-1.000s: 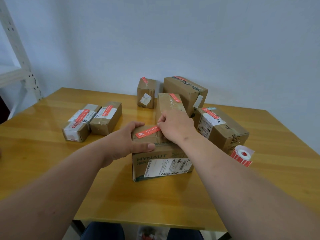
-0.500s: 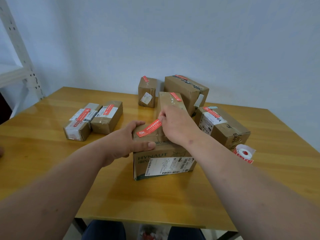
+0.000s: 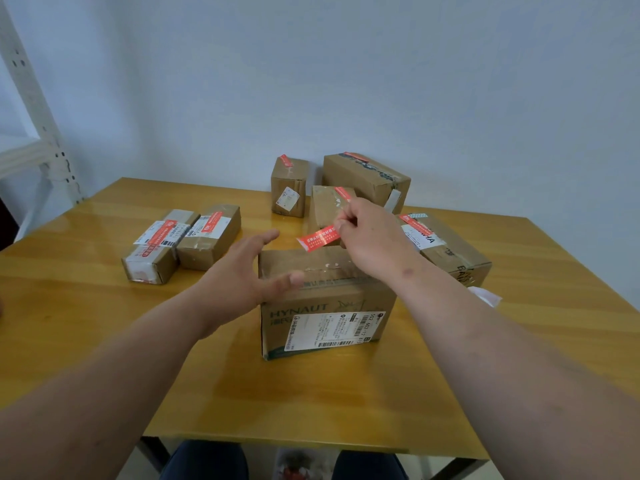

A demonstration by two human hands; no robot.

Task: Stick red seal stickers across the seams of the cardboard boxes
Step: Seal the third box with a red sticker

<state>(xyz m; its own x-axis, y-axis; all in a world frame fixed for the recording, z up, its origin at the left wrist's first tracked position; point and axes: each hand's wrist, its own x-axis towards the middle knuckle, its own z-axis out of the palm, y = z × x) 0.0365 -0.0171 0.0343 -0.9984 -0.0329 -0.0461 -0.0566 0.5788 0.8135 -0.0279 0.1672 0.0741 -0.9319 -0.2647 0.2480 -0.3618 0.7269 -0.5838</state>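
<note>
Head view:

- Right hand (image 3: pixel 372 237): raised over the far edge of the near box, thumb and forefinger pinching one end of a red seal sticker (image 3: pixel 319 239). The remaining fingers are curled.
- Red seal sticker: held in the air, slanting down to the left from the pinch. Its free end hangs just above the top of the HYNAUT box (image 3: pixel 325 299); whether that end touches the cardboard cannot be determined from this angle.
- Left hand (image 3: pixel 242 275): fingers straight and spread, holding nothing. The thumb lies along the front top edge of the HYNAUT box and the fingers reach past its left side; the hand is blurred, so contact is uncertain.
- HYNAUT box: stands at the middle of the wooden table (image 3: pixel 104 341), with a white shipping label on the front face and clear tape over the top seam. No red sticker lies on its top.
- Sealed boxes: a pair of long boxes (image 3: pixel 183 242) lies side by side at the left, each bearing a red sticker. A small upright box (image 3: pixel 289 192), a large rear box (image 3: pixel 367 178), a middle box (image 3: pixel 329 206) behind the sticker and a right box (image 3: pixel 450 251) each show red at the top.
- White object (image 3: pixel 486 296): partly hidden behind the right forearm, unidentifiable.
- White shelf frame (image 3: pixel 31 98): stands at the left, beside the wall.
</note>
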